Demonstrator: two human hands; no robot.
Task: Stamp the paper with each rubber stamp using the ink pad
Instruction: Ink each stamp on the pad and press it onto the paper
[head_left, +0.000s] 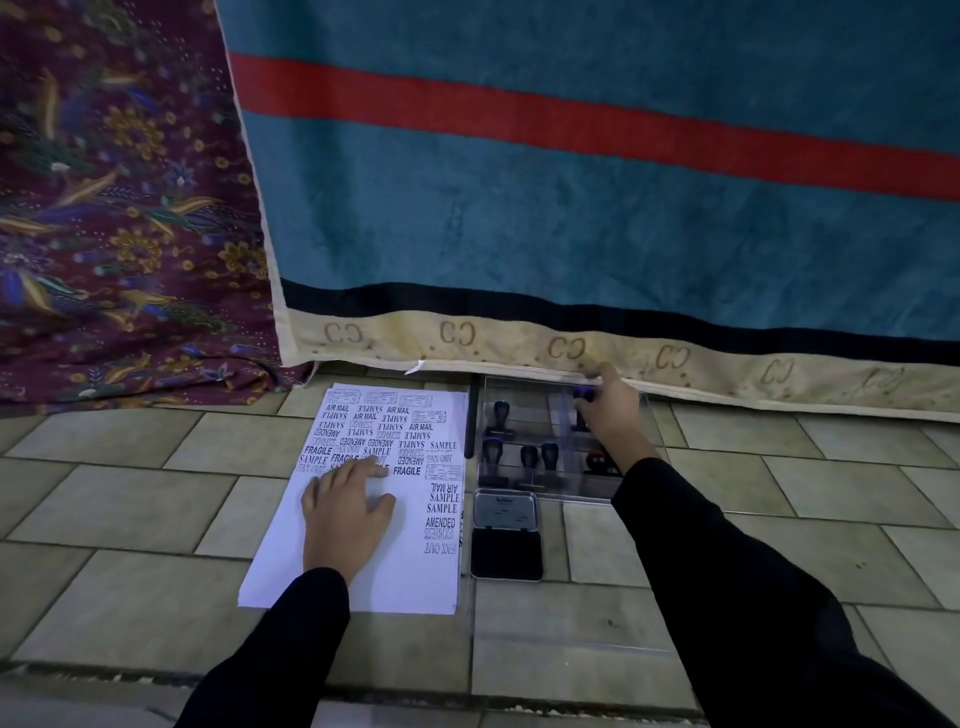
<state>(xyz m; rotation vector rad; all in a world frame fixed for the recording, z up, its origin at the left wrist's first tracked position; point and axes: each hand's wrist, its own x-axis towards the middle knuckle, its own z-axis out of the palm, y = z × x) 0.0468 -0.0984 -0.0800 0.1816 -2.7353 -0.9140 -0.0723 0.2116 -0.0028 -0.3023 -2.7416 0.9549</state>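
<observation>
Floor (130, 499): pale rectangular tiles, dark grout lines. Backdrop: hanging teal blanket (571, 218), red stripe, black band, cream hem with repeated letter motifs. Left: maroon floral cloth (114, 208), bunched on the floor. Lighting: dim

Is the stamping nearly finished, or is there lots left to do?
Lots is done: the paper already has many prints, like SAMPLE and FRAGILE. Right now the left hand presses the paper flat while the right hand reaches for a stamp in the clear tray. The ink pad lies open, and the paper's lower part is blank.
</observation>
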